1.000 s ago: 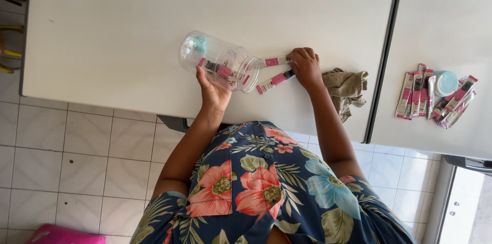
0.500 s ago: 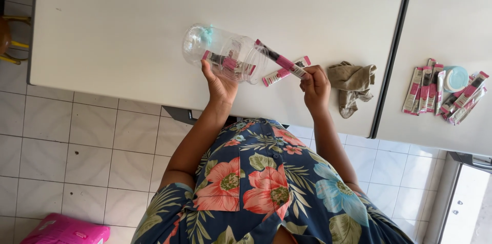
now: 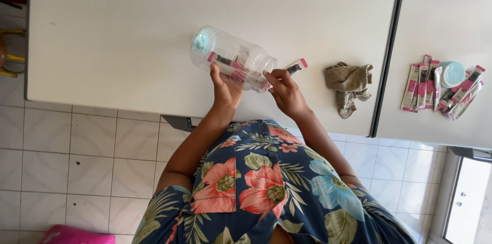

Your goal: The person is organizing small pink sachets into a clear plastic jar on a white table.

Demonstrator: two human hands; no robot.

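Fingers [image 3: 221, 76] of the left hand [image 3: 225, 90] wrap the underside of a clear plastic jar [image 3: 233, 59], grasping it so that it lies tipped on its side just over the white surface [image 3: 128, 28]. Held that way, its open mouth faces the right hand [image 3: 287, 93], which makes the opening easy to reach from the side. The jar's long axis runs roughly left to right across the view, slanting slightly downward toward the mouth; its closed base, with a pale teal patch showing through, points to the left, away from the right hand. Several pink-and-black sachet sticks [image 3: 228, 64] lie inside, along the jar's length.

The right hand sits at the mouth, its fingers pinched at the rim, apparently on a stick going in, though what exactly they grip cannot be made out. One more sachet stick [image 3: 296, 65] lies on the surface just beyond that hand, pointing up and to the right.

Further right rests a crumpled beige cloth [image 3: 349, 82]. On the neighbouring surface lies a pile of sachet sticks [image 3: 425, 87] with a pale teal lid [image 3: 453, 74] among them, well apart from both hands.
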